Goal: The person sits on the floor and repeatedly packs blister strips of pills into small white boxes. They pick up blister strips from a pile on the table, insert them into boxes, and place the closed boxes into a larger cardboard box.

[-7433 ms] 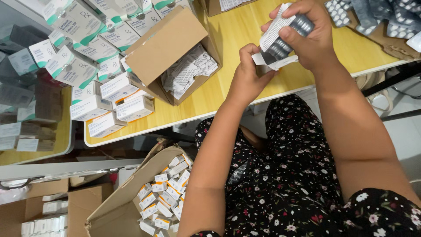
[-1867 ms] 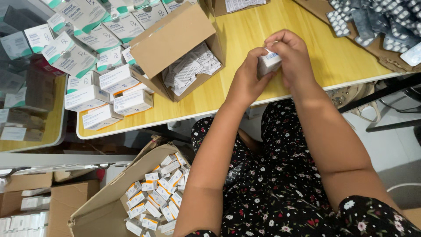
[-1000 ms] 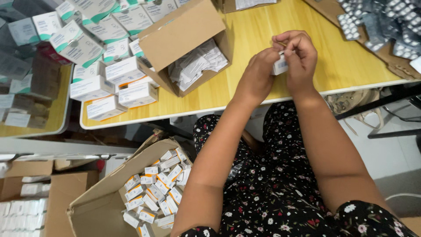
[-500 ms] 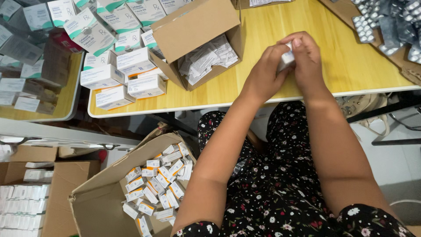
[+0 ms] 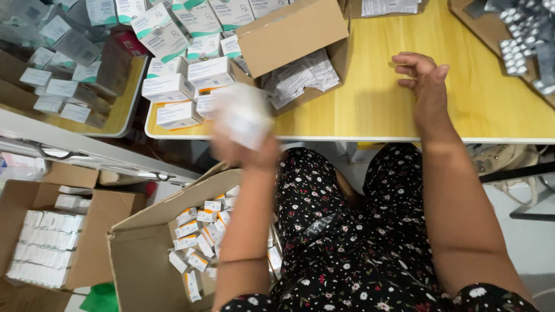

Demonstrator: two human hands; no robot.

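Note:
My left hand is blurred with motion and holds a small white box at the front edge of the yellow table. It hangs above the open cardboard carton on the floor, which holds several small white boxes. My right hand rests on the table with its fingers loosely curled and nothing in it. An open cardboard box of folded paper leaflets stands on the table between the two hands.
Stacks of white and green medicine boxes fill the table's left end and a second table. Silver blister packs lie on cardboard at the far right. Another carton of white boxes stands on the floor at left.
Both hands were together on the small box over the table. Now my left hand has swung left and down with the box, and my right hand has let go and stayed on the table.

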